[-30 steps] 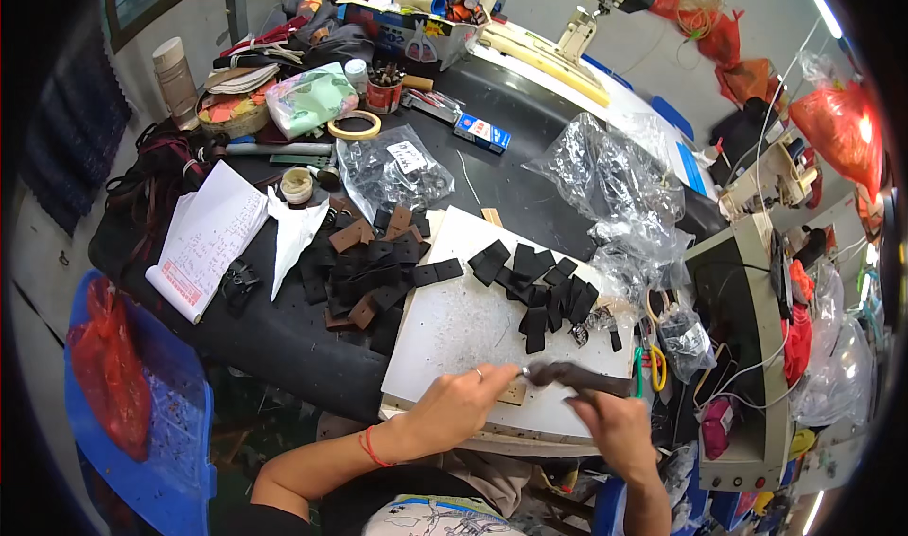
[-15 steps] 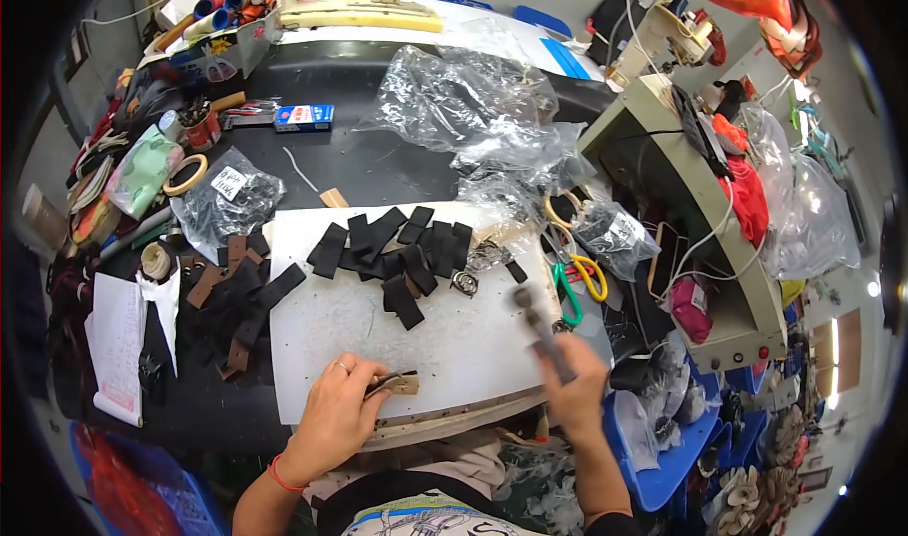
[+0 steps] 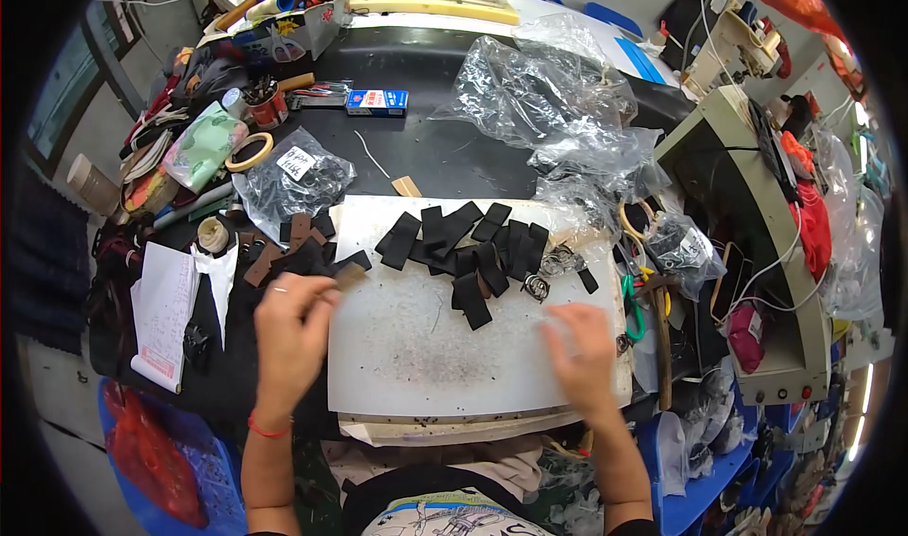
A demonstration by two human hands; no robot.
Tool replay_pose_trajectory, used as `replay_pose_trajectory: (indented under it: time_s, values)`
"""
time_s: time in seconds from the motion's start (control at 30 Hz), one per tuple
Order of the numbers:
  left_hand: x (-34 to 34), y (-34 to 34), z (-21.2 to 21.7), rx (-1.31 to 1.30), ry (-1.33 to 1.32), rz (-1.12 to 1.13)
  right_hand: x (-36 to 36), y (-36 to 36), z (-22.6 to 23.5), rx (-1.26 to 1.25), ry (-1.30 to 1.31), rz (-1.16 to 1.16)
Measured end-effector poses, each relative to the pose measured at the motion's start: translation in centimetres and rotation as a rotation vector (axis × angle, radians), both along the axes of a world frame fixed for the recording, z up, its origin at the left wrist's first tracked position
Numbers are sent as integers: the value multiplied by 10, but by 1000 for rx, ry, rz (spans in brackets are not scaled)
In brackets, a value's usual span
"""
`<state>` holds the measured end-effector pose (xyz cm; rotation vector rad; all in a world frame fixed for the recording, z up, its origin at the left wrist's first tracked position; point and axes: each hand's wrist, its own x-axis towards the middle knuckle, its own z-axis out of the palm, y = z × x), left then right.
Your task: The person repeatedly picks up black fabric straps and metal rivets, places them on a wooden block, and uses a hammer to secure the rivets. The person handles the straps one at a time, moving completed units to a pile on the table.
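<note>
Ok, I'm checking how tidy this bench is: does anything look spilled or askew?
Mainly the dark specks scattered over the near half of the white board; they look like loose debris on a pale surface. Toward its far side, the black pieces lie askew, overlapping at different angles.

From my head feed I get the board front and centre, strips on its far half, wire coil just right of them. Left of it: strip pile, then notepad; right: scissors, hammer. Behind: plastic bag, small box left of that.
</note>
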<state>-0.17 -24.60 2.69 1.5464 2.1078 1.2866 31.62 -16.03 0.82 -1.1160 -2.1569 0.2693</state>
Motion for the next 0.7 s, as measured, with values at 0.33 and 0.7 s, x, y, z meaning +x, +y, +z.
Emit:
replay_pose_trajectory:
  time_s: [0.33,0.7]
  values:
    - [34,64,-11,-13,409,-98,-59,-13,-7,-267,268,15]
    - [74,-39,-16,0,182,-484,-2,-33,24,-842,551,2]
